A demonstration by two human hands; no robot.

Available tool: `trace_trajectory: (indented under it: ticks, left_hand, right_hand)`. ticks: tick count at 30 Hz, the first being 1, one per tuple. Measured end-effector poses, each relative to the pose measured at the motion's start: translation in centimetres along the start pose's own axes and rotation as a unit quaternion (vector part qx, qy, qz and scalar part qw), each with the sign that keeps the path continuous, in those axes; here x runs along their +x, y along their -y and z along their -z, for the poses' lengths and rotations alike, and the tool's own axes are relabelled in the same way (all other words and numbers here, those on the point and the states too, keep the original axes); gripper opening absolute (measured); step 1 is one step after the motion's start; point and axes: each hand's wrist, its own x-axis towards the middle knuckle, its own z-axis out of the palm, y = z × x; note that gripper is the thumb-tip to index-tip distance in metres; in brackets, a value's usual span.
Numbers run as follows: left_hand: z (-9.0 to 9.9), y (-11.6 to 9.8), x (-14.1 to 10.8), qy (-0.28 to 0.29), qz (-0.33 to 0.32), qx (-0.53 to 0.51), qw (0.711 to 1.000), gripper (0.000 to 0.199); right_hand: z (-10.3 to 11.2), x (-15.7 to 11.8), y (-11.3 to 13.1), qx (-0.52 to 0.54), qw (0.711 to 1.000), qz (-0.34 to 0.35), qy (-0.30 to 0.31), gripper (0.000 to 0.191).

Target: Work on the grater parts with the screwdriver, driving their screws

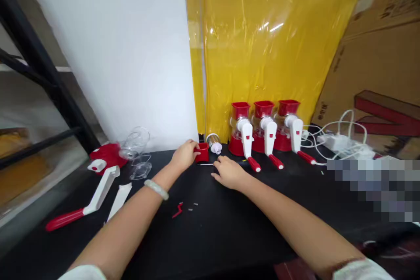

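Observation:
My left hand (186, 154), a pale bangle on its wrist, pinches the left side of a small red square hopper (203, 153) on the black table. My right hand (229, 172) is just right of it, palm down, thumb and fingers apart. It reaches over a thin rod, perhaps a screwdriver (206, 164), whose handle end is partly hidden behind the hand. A metal grater drum (214, 144) with a white end lies behind, between the hands. Small red clip pieces (177, 211) and tiny metal pins (190, 209) lie nearer me.
Three red-and-white rotary graters (240, 135) with cranks stand at right. A loose crank handle (98, 192), a white strip (120, 199), a red base (108, 157) and clear plastic parts (139, 157) sit at left. White cables and a power strip (341, 142) lie far right.

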Motion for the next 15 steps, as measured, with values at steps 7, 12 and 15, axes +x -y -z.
trace_trajectory:
  ticks: [7, 12, 15]
  left_hand:
    - [0.4, 1.3, 3.1, 0.006, 0.057, 0.031, 0.998, 0.013]
    - [-0.7, 1.2, 5.6, 0.023, 0.070, 0.027, 0.997, 0.013]
    - [-1.3, 0.7, 6.4, 0.031, 0.070, 0.024, 0.997, 0.015]
  right_hand:
    - [-0.6, -0.2, 0.0, 0.017, 1.000, -0.005, 0.013, 0.035]
    - [0.0, -0.5, 0.0, 0.016, 1.000, -0.009, 0.009, 0.034]
    - [0.1, -0.5, -0.1, 0.012, 1.000, -0.007, 0.005, 0.033]
